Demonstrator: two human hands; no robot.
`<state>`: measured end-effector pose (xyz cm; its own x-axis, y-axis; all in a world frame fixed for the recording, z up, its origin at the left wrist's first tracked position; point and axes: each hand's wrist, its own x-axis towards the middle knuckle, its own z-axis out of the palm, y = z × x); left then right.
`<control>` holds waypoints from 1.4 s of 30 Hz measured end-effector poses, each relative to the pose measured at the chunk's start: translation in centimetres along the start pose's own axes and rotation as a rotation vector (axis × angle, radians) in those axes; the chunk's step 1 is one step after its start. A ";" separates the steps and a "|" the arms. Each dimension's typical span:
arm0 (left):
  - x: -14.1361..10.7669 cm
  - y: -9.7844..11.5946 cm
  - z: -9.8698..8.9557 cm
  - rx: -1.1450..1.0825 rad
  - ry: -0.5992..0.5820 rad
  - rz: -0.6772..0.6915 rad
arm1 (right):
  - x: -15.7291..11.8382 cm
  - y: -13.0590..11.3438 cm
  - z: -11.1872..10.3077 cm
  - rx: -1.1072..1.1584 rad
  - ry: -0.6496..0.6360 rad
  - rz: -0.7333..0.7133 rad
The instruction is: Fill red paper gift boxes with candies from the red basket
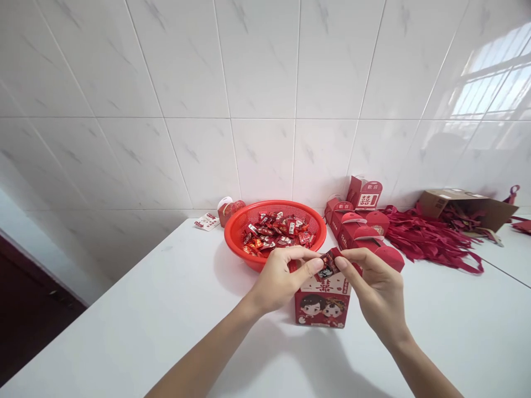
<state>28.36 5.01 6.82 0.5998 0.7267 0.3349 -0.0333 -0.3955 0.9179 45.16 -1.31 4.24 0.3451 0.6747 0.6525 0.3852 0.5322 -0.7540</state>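
Observation:
Between my two hands is a small wrapped candy (328, 264) in a dark red wrapper with white print. My left hand (279, 277) pinches its left side between thumb and fingers. On the other side, the thumb and fingers of my right hand (375, 284) grip it too. Just below and behind the candy stands a red gift box (321, 309) printed with two cartoon figures; my hands partly hide its top. A red plastic basket (236, 240) behind my left hand holds many wrapped candies (282, 229).
Several red boxes (357, 232) stand behind my right hand. Farther right lie dark red ribbons (418, 237) and an open cardboard box (464, 202) on its side. Left of the basket are a small red box (227, 210) and a printed card (206, 221), near the tiled wall (265, 160).

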 end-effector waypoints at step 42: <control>0.4 -1.5 -1.9 0.366 -0.037 -0.119 | 0.8 1.9 -0.6 -0.216 -0.045 -0.197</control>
<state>27.18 6.98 5.95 0.6109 0.7614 0.2167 0.3215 -0.4887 0.8111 46.68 -0.04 3.35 0.2094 0.5935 0.7771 0.6160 0.5371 -0.5762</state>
